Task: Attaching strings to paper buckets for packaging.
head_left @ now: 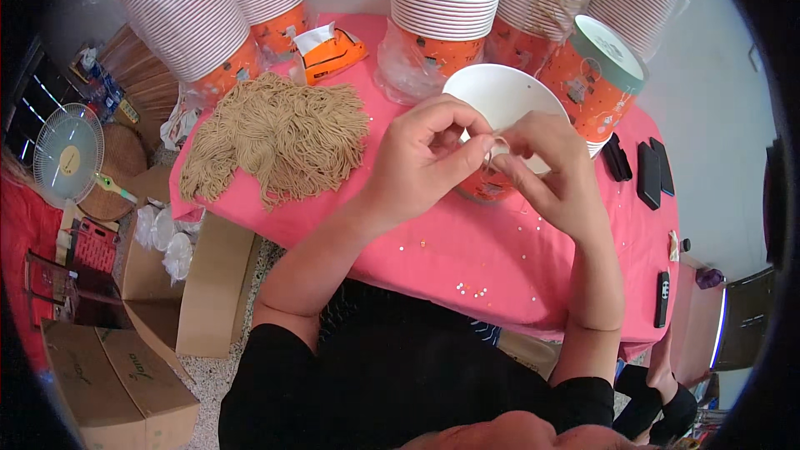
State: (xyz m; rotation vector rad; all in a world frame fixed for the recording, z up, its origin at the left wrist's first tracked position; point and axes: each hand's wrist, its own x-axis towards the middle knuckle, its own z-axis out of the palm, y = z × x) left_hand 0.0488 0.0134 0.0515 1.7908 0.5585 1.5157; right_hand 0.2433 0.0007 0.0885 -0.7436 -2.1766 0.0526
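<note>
My left hand [433, 154] and my right hand [554, 171] meet over the near rim of an open paper bucket [500, 87], white inside and orange outside. Thumbs and fingers of both hands pinch a thin, light-coloured cord [502, 142], which makes a small loop between them. Part of the cord is hidden by the fingers. One small dark hole shows near the bucket's far right rim. Left of my left hand lies a large heap of tan cords [283, 137] on the pink tablecloth [392, 254].
Tall stacks of nested paper buckets [450, 0] line the table's back. An upside-down orange and green bucket [593, 75] stands at right, near dark phones [650, 175]. Small white paper dots [471, 290] are scattered in front. Cardboard boxes [117, 383] and a fan [68, 154] are at left.
</note>
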